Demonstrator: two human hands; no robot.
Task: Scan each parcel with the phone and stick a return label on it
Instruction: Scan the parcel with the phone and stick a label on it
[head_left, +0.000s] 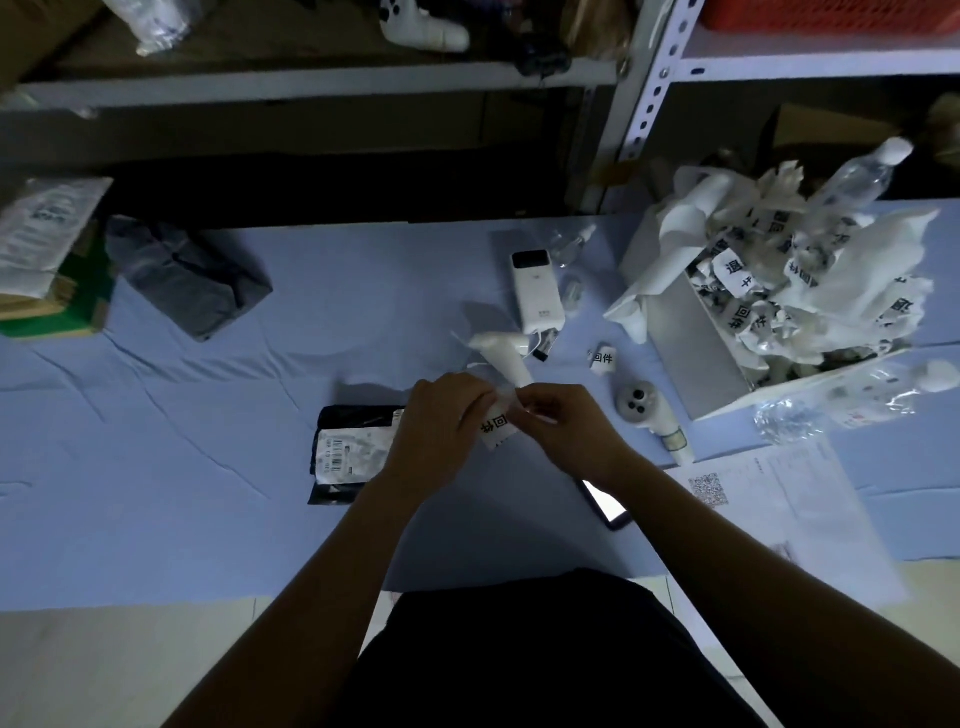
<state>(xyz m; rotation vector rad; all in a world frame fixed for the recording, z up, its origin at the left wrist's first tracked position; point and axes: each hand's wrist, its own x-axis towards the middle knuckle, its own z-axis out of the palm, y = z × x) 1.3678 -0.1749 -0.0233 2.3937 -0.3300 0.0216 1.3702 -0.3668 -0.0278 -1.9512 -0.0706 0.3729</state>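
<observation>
Return label (497, 427), a white slip with black characters, sits in the air between both hands, just above the right end of the black parcel (353, 452). The left hand (441, 431) pinches the label's left side with curled fingers, and the right hand (566, 426) pinches its upper right edge, the two hands almost touching. The black parcel lies flat on the blue surface (208, 493), its barcode sticker facing up and its right end hidden under the left hand. The phone (605, 503) lies on the surface with its screen lit, partly under the right wrist and close to a printed sheet with a QR code (769, 499) that overhangs the surface's near edge. Beyond the hands are a label roll (501, 356), a white power bank (537, 291) and a loose label (601, 357). An open box (691, 332) heaped with peeled backing paper crowds the right side. A grey parcel (187, 275) rests toward the far left, near the back edge below the shelf rack (652, 88). A wide stretch of creased blue cloth runs from the black parcel's left side out to the left border and forward to the near edge.
</observation>
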